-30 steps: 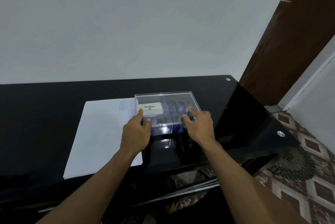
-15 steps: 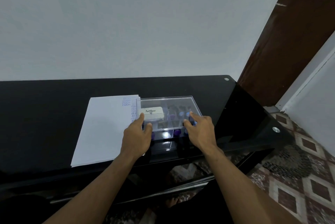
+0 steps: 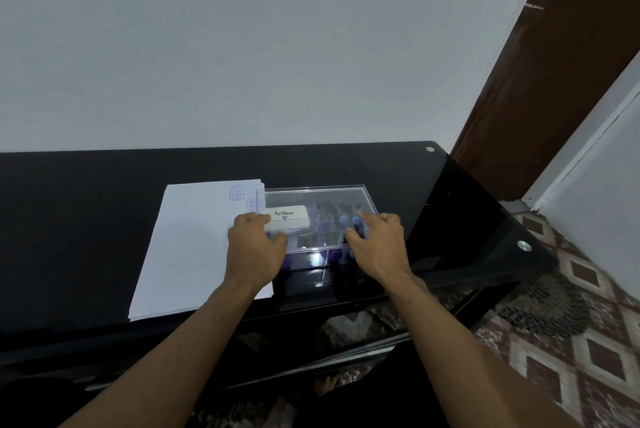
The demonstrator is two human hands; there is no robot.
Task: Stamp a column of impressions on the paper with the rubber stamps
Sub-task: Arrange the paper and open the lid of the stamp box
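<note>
Black glass table (image 3: 104,219) against pale wall; patterned floor tiles (image 3: 588,341) at right. Left hand (image 3: 254,251) and right hand (image 3: 379,247) gripping clear box lid (image 3: 311,200) at its near corners, fingers curled over edge. White paper (image 3: 194,240) left of box, purple impressions (image 3: 237,193) in top right corner. Stamps (image 3: 341,216) inside box, blurred.

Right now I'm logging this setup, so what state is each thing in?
clear plastic box: lid on, both hands at its near corners
Artline ink pad: closed, inside the box
rubber stamps: inside the box
paper: flat, purple impressions near its far right corner
left hand: grips the box
right hand: grips the box
</note>
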